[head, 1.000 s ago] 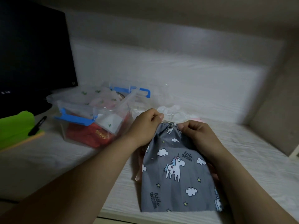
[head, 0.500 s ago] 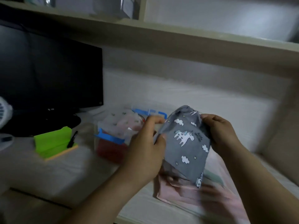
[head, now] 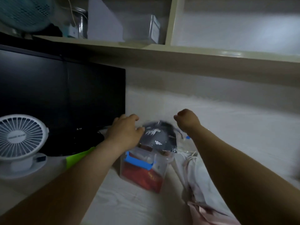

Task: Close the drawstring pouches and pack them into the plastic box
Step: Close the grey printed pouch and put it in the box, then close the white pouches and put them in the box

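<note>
The grey unicorn drawstring pouch (head: 159,138) lies on top of the clear plastic box (head: 162,169), which has a blue latch (head: 139,161) and a red pouch (head: 142,176) inside. My left hand (head: 125,132) rests at the pouch's left edge, thumb touching the fabric and fingers loosely spread. My right hand (head: 186,120) hovers just right of the pouch, curled into a fist with nothing visibly in it. A dark cord (head: 179,132) trails from the pouch below that wrist. The frame is blurred.
Pale pink and white pouches (head: 194,174) lie on the desk to the right of the box. A black monitor (head: 61,101), a white desk fan (head: 21,140) and a green object (head: 78,158) stand at left. A shelf (head: 178,52) hangs overhead.
The grey pouch went from between both hands above the desk onto the top of the box. My right hand has let go and pulled away, and the view has tilted upward.
</note>
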